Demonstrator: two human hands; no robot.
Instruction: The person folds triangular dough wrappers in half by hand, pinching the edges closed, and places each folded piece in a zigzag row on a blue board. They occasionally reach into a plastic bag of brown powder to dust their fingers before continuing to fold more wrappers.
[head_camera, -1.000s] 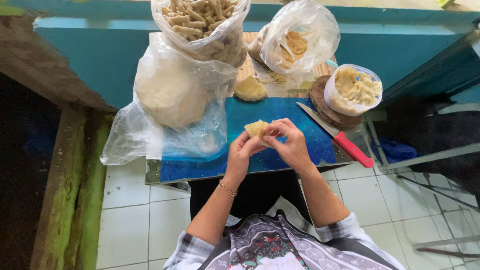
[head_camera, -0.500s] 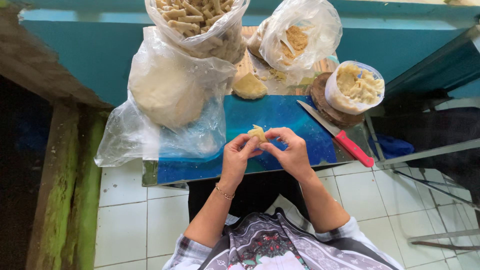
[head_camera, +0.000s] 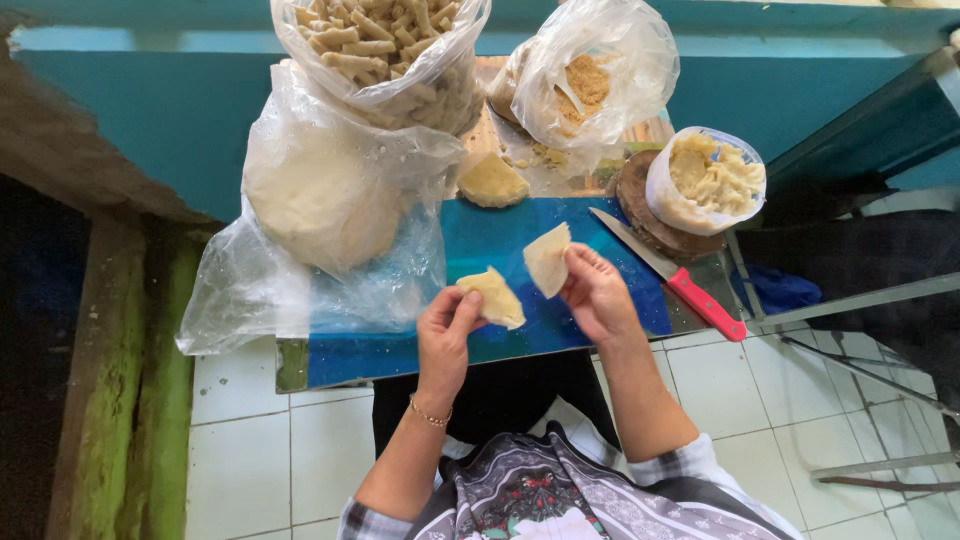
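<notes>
Blue table (head_camera: 520, 240), bagged dough behind, knife (head_camera: 668, 275) right, left hand (head_camera: 447, 335) pinching filled piece (head_camera: 494, 297), right hand (head_camera: 597, 295) pinching wrapper (head_camera: 548, 258)

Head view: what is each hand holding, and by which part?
Left hand pinches one dough piece at its lower-left edge; right hand pinches another wrapper at its lower-right edge.

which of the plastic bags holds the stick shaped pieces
The top bag, at the far edge above the big bag of white dough. The other bags hold crumbly filling or pale mash.
</notes>
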